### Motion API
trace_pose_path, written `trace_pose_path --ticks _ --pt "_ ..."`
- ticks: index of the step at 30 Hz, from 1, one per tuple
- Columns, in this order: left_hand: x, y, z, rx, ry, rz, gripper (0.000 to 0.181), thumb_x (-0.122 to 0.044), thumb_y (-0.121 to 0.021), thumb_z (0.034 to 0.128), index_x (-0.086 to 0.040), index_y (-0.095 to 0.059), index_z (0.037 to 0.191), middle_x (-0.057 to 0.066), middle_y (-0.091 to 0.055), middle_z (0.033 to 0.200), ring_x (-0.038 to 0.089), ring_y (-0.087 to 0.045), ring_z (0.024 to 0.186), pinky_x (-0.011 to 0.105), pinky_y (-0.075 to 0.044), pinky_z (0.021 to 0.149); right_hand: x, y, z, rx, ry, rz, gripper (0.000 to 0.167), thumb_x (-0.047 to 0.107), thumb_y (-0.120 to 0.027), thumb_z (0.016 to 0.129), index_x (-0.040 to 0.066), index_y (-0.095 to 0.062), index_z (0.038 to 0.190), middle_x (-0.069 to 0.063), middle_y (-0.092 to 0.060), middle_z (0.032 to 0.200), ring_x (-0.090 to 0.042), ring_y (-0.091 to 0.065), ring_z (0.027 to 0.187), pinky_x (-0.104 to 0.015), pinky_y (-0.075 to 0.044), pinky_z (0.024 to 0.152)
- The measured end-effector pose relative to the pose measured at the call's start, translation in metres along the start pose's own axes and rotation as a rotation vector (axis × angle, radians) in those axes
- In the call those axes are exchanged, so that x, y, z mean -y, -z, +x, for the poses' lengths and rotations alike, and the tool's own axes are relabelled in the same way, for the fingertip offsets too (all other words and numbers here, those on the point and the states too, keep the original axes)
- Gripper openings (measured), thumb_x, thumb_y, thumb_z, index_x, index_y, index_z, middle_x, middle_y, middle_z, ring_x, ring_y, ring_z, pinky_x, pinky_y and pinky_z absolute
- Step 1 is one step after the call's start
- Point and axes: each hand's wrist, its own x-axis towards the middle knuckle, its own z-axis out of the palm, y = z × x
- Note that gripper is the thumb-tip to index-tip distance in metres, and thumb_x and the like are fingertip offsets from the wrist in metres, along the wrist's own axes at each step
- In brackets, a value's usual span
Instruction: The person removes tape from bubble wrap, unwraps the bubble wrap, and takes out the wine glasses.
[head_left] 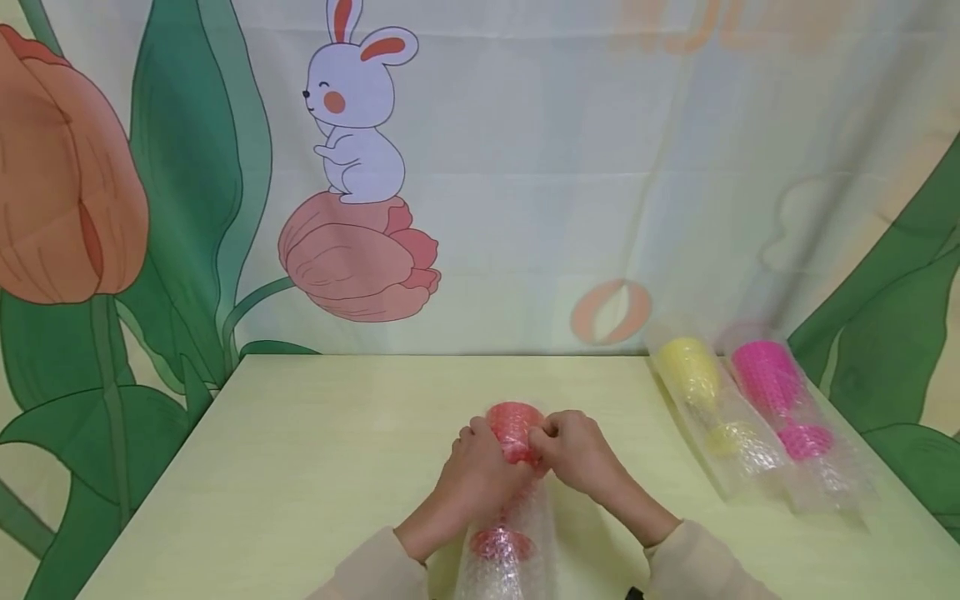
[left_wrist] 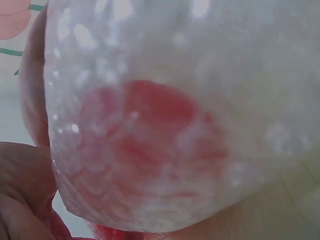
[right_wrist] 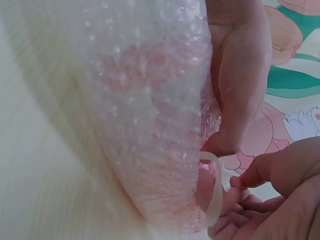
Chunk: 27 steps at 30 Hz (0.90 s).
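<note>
A red goblet-shaped item (head_left: 514, 419), wrapped in bubble wrap (head_left: 504, 579), lies lengthwise at the front middle of the table. My left hand (head_left: 477, 477) grips it around the narrow part below the cup. On the other side, my right hand (head_left: 579, 450) pinches a pale rubber band (right_wrist: 216, 195), which loops out from the wrap in the right wrist view. Bubble wrap (left_wrist: 200, 45) fills most of the left wrist view, with the red round base (left_wrist: 155, 115) blurred behind it. The band's far side is hidden.
At the table's right side lie a yellow goblet-shaped item (head_left: 690, 367) and a pink one (head_left: 768, 375), both in bubble wrap, side by side. Behind the pale table (head_left: 300, 450) hangs a printed curtain (head_left: 510, 167) with a rabbit and tulips.
</note>
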Motion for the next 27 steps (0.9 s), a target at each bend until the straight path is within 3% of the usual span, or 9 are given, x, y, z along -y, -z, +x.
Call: trace_pose_path --ticks 5,10,14,21,27 --pt "0.0 0.006 0.004 0.042 0.01 -0.092 0.078 -0.036 -0.081 0.0826 0.015 -0.041 0.126 0.02 -0.051 0.105 0.029 -0.056 0.085 0.04 -0.053 0.068 -0.002 0.003 0.001 0.036 -0.079 0.133 0.023 0.008 -0.054 0.093 0.004 -0.065 0.073 -0.003 -0.065 0.062 -0.011 -0.047 0.051 -0.023 -0.032 0.047" --pt "0.004 0.013 0.006 0.071 0.009 -0.161 0.071 -0.033 -0.07 0.0913 0.018 -0.038 0.129 0.017 -0.054 0.09 0.024 -0.054 0.068 0.031 -0.045 0.055 -0.008 0.004 0.001 0.055 -0.111 0.264 0.019 0.004 -0.051 0.092 -0.001 -0.065 0.08 -0.007 -0.066 0.064 -0.015 -0.059 0.057 -0.022 -0.036 0.049" --pt "0.007 0.016 0.008 0.06 0.014 -0.153 0.069 -0.035 -0.067 0.0973 0.018 -0.038 0.13 0.016 -0.054 0.081 0.022 -0.054 0.063 0.03 -0.043 0.053 -0.013 0.004 0.0 0.096 -0.103 0.356 0.018 0.002 -0.05 0.093 -0.003 -0.063 0.082 -0.008 -0.067 0.066 -0.014 -0.061 0.058 -0.023 -0.039 0.051" --pt "0.006 0.016 0.009 0.049 0.001 -0.147 0.058 -0.024 -0.071 0.0959 0.015 -0.039 0.124 0.016 -0.056 0.08 0.022 -0.055 0.063 0.029 -0.044 0.053 -0.022 0.004 -0.001 0.177 -0.124 0.531 0.018 0.002 -0.049 0.098 -0.006 -0.063 0.089 -0.009 -0.071 0.081 -0.012 -0.066 0.065 -0.02 -0.043 0.056" --pt "0.005 0.014 0.012 0.04 0.009 -0.157 0.059 -0.02 -0.072 0.0922 0.013 -0.039 0.127 0.018 -0.059 0.086 0.022 -0.058 0.067 0.03 -0.049 0.055 -0.026 0.005 -0.004 0.15 -0.175 0.598 0.017 0.005 -0.052 0.098 -0.006 -0.063 0.091 -0.01 -0.072 0.085 -0.013 -0.067 0.069 -0.02 -0.045 0.058"
